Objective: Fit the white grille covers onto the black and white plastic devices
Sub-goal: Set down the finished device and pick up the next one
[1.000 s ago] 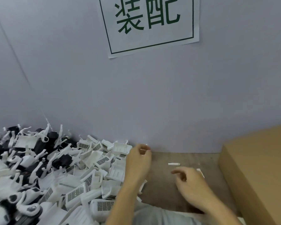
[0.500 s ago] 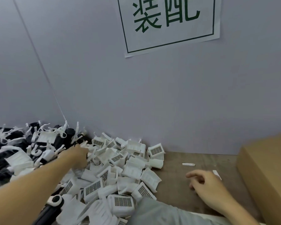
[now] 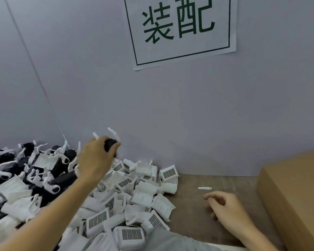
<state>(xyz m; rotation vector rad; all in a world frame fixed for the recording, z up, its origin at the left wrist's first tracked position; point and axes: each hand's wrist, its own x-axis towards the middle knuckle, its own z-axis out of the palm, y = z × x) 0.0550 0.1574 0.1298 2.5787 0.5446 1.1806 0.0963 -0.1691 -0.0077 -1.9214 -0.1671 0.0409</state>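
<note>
Leftmost, beside the grille cover heap [image 3: 134, 200], lay the pile of black and white devices [image 3: 34, 171], glossy moulded plastic with curved white hooks. Just above that heap's far edge, the left hand [image 3: 96, 160] gripped one device [image 3: 110, 143], lifted clear. It probably needed turning open-face up before taking a cover, boxy and mesh-fronted. Right of the heap, the right hand [image 3: 225, 209] rested loosely curled, holding nothing, on the wooden bench [image 3: 192, 214].
</note>
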